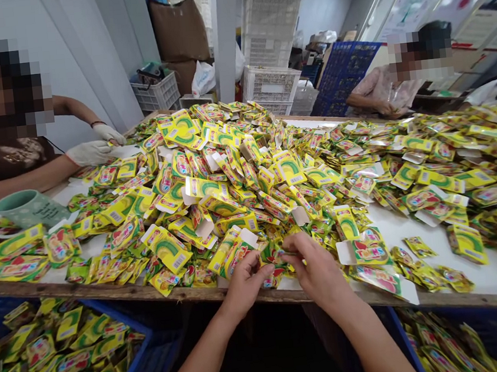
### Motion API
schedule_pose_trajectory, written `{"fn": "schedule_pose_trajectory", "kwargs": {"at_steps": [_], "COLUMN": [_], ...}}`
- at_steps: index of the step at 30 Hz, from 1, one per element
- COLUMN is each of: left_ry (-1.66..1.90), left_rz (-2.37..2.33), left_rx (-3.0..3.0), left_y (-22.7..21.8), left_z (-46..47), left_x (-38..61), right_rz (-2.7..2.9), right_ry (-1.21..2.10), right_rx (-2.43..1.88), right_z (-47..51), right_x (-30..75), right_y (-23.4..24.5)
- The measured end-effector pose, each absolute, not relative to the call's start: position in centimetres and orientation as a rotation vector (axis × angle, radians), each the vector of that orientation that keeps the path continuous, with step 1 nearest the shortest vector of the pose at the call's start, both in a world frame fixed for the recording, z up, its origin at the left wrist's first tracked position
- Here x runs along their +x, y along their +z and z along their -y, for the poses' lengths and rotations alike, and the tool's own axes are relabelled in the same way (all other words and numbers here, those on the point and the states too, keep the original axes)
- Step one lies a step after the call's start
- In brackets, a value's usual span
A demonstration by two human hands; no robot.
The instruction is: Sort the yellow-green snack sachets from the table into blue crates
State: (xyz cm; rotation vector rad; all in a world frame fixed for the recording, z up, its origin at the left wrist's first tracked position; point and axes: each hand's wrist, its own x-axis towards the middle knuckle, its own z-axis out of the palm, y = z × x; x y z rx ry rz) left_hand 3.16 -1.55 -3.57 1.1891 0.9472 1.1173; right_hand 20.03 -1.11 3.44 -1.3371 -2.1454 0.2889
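A big heap of small yellow-green sachets and flat yellow carton packs (247,174) covers the white table (483,271). At the near edge my left hand (243,281) and my right hand (316,264) meet, fingers pinched together on a small colourful sachet (273,255) between them. A flat carton with a white flap (233,250) lies just beyond my left hand. Another carton (364,251) lies to the right of my right hand.
Blue crates (130,370) full of packs stand under the table at left and right (478,339). A green mug (26,208) sits at far left. A person with white gloves (94,150) works at left, another person (392,91) sits at the far right. White crates (268,36) are stacked behind.
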Motion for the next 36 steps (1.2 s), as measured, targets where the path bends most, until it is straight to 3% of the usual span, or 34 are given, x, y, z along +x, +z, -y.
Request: {"fn": "schedule_pose_trajectory", "kwargs": {"at_steps": [6, 14, 20, 28, 36], "left_ry": [1.111, 1.056, 1.077, 1.038, 1.048], "left_rz": [-0.924, -0.872, -0.939, -0.85, -0.982], "left_rx": [1.168, 1.182, 1.192, 1.096, 1.255], "left_y": [-3.3, -3.3, -3.8, -3.4, -2.9], "left_z": [1.7, 1.7, 1.8, 1.7, 1.9], "left_x": [3.0, 3.0, 3.0, 3.1, 2.9], "right_rz": [2.053, 2.606, 2.268, 1.826, 2.252], "right_ry": [0.31, 0.132, 0.36, 0.286, 0.347], "right_rx": [-1.168, -1.152, -1.182, -1.26, -1.348], "right_z": [0.8, -0.6, -0.4, 1.6, 2.6], "right_x": [19.5, 18.2, 18.7, 17.6, 18.0], "right_y": [3.1, 5.7, 4.2, 1.2, 1.9]}}
